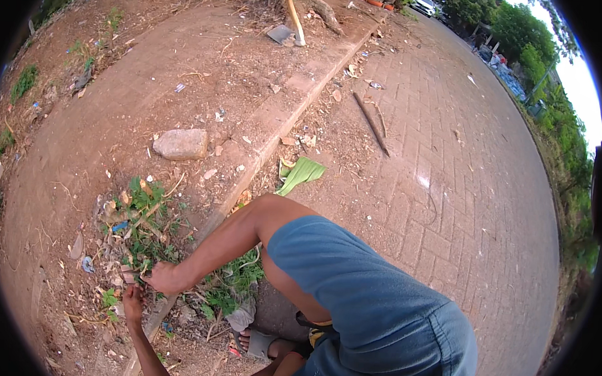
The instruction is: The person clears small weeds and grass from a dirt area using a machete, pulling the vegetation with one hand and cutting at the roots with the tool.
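My right hand (165, 278) is closed, at the end of a bent arm in a blue-grey sleeve (370, 290). Just below it, my left hand (133, 303) is closed too, fingers drawn together and pointing up. Between the two lies a thin dark thing (133, 272), too small to name, in front of a pale pinkish block (126, 275). What each hand grips is hidden by the fingers. Right beside them grows a leafy green plant (150, 246) with cut, stubby stems (125, 198). More green leaves (234, 285) lie under my right forearm.
A concrete kerb (269, 147) runs between bare soil and block paving. On the soil sit a big stone (181, 144) and a hoe (295, 22). A stick (371, 124) and a torn green leaf (301, 175) lie on the paving side. A sandalled foot (262, 344) is below.
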A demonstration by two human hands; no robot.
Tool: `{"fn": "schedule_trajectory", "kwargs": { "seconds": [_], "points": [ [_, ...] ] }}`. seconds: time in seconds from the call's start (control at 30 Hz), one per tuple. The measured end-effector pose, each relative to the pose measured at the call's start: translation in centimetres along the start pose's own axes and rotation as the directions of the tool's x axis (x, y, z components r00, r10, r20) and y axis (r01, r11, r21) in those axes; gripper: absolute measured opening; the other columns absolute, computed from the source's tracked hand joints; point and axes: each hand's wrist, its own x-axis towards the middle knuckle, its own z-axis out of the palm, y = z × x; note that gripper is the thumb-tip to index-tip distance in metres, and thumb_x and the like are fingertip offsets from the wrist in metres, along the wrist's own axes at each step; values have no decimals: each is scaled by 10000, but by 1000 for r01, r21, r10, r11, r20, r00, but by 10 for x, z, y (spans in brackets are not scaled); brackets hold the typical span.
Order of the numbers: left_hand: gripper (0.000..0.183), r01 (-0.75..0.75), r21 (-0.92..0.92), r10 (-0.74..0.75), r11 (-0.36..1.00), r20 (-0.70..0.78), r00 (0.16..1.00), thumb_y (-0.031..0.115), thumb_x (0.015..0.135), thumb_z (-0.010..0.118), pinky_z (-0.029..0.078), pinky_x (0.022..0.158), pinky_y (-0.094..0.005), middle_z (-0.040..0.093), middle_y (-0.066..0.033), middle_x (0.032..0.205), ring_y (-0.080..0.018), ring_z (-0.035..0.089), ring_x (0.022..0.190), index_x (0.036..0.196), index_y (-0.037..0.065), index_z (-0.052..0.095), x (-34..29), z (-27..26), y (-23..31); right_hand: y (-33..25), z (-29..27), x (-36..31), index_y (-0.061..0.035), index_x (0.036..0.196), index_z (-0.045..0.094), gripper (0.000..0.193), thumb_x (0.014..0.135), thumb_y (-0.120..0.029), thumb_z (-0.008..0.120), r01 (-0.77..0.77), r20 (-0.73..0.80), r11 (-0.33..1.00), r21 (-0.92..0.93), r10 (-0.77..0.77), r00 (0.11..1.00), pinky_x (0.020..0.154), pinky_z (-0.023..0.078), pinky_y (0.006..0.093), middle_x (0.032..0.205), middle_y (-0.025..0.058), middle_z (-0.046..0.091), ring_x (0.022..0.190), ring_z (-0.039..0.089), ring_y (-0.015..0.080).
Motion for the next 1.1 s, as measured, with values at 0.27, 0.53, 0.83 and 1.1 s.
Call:
{"fn": "schedule_trajectory", "kwargs": {
  "seconds": [0.27,0.53,0.83,1.1],
  "points": [
    [293,-34,-10,34,999,46,998,293,992,532,357,509,-235,456,37,641,-67,417,553,797,77,563,6,7,4,14,0,-3,64,1422,351,619,888,-212,500,44,-79,995,-84,-51,996,756,527,404,957,184,683,870,671,313],
    [286,-9,-3,9,1000,55,998,276,997,530,351,509,-231,446,42,642,-61,411,560,791,79,562,4,10,11,32,18,-5,69,1422,346,640,866,-200,510,101,-160,988,-117,-119,980,654,529,383,800,134,688,745,681,283],
    [292,-44,139,32,989,84,996,257,993,520,358,523,-237,451,32,634,-70,422,548,789,56,576,8,19,26,41,26,-31,116,1434,257,699,857,-186,513,102,-191,992,-78,-116,975,582,530,406,750,158,670,690,680,300],
    [294,-75,207,45,976,149,988,241,989,511,361,529,-239,476,25,633,-74,436,557,781,45,580,15,20,25,49,13,-39,113,1454,201,744,835,-156,513,93,-144,996,4,-92,985,538,520,421,691,145,635,635,663,316]
  ]
}}
